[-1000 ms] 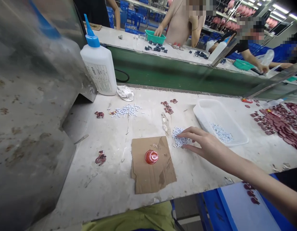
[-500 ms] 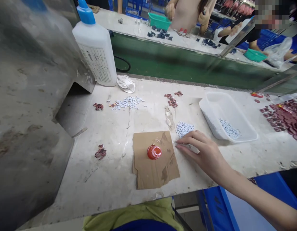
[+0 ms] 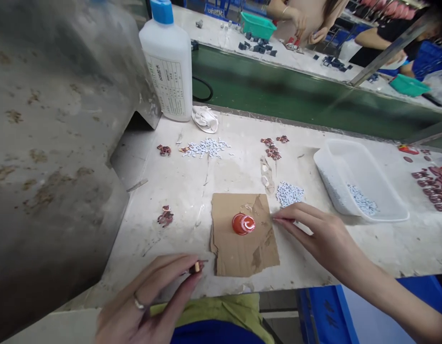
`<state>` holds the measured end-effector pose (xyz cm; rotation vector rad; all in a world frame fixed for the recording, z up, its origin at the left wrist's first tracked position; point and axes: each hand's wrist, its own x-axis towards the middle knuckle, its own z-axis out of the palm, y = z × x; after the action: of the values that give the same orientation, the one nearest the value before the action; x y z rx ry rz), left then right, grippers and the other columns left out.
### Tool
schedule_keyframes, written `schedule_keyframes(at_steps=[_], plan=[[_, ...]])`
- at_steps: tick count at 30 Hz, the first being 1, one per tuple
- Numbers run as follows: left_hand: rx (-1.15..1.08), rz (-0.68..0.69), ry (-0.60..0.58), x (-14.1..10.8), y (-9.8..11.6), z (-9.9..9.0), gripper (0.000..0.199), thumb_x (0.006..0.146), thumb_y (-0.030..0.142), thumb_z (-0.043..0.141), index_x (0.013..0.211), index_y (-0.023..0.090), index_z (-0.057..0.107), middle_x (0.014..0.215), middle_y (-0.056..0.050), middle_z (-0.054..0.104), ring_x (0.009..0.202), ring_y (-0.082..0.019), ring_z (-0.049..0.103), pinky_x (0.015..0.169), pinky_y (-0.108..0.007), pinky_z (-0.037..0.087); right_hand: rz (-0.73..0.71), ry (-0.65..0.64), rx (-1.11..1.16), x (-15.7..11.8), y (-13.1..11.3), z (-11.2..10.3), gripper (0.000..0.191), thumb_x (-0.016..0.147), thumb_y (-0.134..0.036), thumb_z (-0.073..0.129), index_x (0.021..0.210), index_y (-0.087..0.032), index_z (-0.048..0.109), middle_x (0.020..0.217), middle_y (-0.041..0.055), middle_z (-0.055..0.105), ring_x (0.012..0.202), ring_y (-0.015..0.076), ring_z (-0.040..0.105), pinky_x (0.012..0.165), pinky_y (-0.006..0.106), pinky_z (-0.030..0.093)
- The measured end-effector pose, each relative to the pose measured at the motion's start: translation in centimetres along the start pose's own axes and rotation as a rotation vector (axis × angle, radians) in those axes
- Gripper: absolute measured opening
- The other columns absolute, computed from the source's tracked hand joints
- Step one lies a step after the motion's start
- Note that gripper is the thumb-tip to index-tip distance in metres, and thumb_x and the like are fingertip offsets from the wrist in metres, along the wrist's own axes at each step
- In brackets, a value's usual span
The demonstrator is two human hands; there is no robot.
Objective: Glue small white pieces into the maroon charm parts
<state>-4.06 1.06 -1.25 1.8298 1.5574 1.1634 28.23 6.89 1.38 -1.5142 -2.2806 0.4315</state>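
Head view: the red piece (image 3: 243, 223) sits on the cardboard (image 3: 242, 239) on the bench (image 3: 177, 191), a white mark already on it. Right hand (image 3: 323, 236) — fingers loosely extended beside it, contents unclear. Left hand (image 3: 149, 301) pinches a small tool (image 3: 196, 267), tip indistinct.

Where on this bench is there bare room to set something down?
Bare bench lies between the cardboard and the steel housing, around a small red cluster, and in front of the white tray. Crowded: right edge with red pieces, and around the white bits by the right hand.
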Motion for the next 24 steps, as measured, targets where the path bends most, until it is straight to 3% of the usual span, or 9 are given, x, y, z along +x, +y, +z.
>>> schedule_keyframes(at_steps=[3, 9, 24], plan=[[-0.003, 0.051, -0.056, 0.5, 0.6, 0.4, 0.025, 0.093, 0.019, 0.068, 0.113, 0.034, 0.069, 0.105, 0.012, 0.076, 0.089, -0.005, 0.075, 0.092, -0.009, 0.057, 0.021, -0.007, 0.107, 0.1, -0.8, -0.2, 0.011, 0.102, -0.022, 0.063, 0.103, -0.027, 0.073, 0.098, 0.0019, 0.079, 0.085, 0.0204, 0.075, 0.073, 0.034, 0.06], [-0.021, 0.045, -0.031, 0.3, 0.8, 0.8, 0.019, 0.094, 0.021, 0.069, 0.11, 0.031, 0.069, 0.104, 0.009, 0.075, 0.089, -0.005, 0.073, 0.088, -0.009, 0.056, 0.037, -0.003, 0.282, 1.7, -3.1, -0.2, 0.011, 0.098, -0.018, 0.067, 0.099, -0.027, 0.074, 0.095, 0.0, 0.08, 0.082, 0.0169, 0.075, 0.071, 0.029, 0.06], [-0.072, 0.023, -0.016, 1.1, 1.7, 1.6, 0.019, 0.094, 0.02, 0.07, 0.11, 0.032, 0.07, 0.103, 0.01, 0.075, 0.087, -0.004, 0.072, 0.085, -0.01, 0.058, -0.075, -0.021, 0.221, 2.2, -3.7, 0.3, 0.018, 0.1, -0.012, 0.064, 0.108, -0.026, 0.073, 0.102, 0.0044, 0.076, 0.09, 0.0181, 0.072, 0.072, 0.03, 0.06]])
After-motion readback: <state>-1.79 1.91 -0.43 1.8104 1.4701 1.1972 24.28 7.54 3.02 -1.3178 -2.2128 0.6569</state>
